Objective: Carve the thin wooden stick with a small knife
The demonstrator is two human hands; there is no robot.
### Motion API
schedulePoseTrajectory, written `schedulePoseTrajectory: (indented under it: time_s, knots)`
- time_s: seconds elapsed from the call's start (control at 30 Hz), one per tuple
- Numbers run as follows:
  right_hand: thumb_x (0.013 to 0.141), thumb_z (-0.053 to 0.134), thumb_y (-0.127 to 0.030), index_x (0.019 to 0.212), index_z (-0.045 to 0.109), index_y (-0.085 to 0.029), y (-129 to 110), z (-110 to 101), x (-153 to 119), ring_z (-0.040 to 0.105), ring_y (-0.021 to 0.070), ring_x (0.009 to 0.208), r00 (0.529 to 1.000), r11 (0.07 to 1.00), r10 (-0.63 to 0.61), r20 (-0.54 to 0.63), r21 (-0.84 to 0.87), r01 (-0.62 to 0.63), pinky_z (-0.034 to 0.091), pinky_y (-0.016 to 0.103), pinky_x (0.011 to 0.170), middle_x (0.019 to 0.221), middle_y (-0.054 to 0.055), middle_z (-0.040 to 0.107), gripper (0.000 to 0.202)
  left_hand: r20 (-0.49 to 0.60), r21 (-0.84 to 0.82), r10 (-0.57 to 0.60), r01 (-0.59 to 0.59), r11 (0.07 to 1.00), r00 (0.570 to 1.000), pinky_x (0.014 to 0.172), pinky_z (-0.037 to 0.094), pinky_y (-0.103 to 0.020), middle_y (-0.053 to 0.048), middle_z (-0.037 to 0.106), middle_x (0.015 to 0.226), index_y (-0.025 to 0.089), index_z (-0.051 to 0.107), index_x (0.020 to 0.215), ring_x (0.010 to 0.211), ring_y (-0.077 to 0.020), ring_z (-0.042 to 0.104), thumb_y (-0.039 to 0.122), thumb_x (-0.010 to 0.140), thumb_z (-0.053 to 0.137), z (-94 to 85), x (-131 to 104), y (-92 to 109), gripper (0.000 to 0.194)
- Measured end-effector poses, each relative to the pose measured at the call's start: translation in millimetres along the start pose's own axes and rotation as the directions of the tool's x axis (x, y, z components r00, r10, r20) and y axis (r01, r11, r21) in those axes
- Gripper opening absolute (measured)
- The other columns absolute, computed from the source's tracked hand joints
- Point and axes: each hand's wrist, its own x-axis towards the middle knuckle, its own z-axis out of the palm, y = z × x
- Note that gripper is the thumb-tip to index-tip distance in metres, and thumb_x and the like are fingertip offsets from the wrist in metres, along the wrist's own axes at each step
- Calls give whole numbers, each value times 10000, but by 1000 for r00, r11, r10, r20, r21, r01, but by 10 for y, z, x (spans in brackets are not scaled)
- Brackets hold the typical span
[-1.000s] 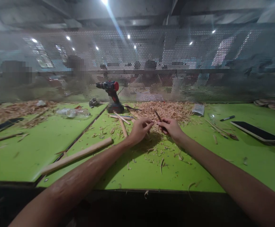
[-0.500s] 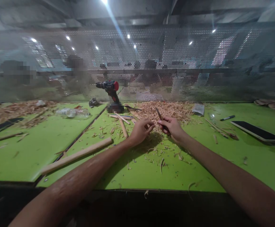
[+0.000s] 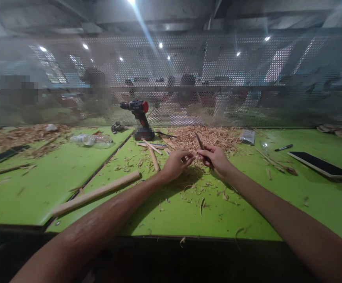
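Observation:
My right hand (image 3: 216, 159) is closed around a slim knife (image 3: 199, 140), its narrow dark blade pointing up and away to the left. Close beside it, my left hand (image 3: 177, 163) has its fingers curled with thumb and fingertips drawn together; whatever is pinched there is too small to make out. The fingertips of both hands almost meet above the bench. Beyond them lies a heap of curled wood shavings (image 3: 209, 137), and loose curls are scattered below the hands. Thin wooden sticks (image 3: 154, 159) lie just left of my left hand.
A cordless drill (image 3: 139, 118) stands upright behind the sticks. On the green bench (image 3: 159, 220), a wooden rod (image 3: 97, 193) lies at left beside a plastic bottle (image 3: 91, 140). At right are a small pouch (image 3: 247, 136), a marker (image 3: 283, 147) and a dark flat tablet-like slab (image 3: 320, 164). A perforated screen (image 3: 171, 67) closes the back.
The fingers of my left hand have shifted slightly, toward the right hand. My right hand still holds the knife in nearly the same place. The view has moved very slightly.

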Motion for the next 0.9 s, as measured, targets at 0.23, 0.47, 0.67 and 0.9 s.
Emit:
schedulePoseTrajectory:
  time_s: [0.23,0.47,0.67,0.9]
  knots:
    - [746,904,-442,763,700,-221,32,-40,30,372,77,449,999,999,-40,-17,1,40,220,253,423,627,-14,579,302,-1,-128,-104,103,986,995,523,464,-220,-64,733,861,143,765,876,570,-114,616,353,956,709,3,-14,2,231]
    - [732,893,-452,873,742,-222,26,-19,16,387,84,465,998,998,-59,-14,-14,59,250,250,422,638,-16,578,309,74,-370,-351,352,860,934,425,468,-226,8,650,579,141,729,880,421,-128,596,508,913,751,4,-4,9,370]
    - [689,924,-499,838,740,-223,28,31,1,378,90,465,996,995,-82,-41,-57,80,252,255,426,581,-38,532,364,109,-376,-310,328,867,944,443,442,-213,16,645,579,144,761,860,447,-109,571,487,880,779,-9,4,36,345]
    - [676,922,-533,817,725,-219,16,34,12,385,99,463,996,994,-74,-58,-83,69,248,260,435,562,-30,523,396,137,-403,-330,357,843,934,441,425,-209,15,644,588,139,743,854,441,-99,551,478,865,791,11,4,22,342]
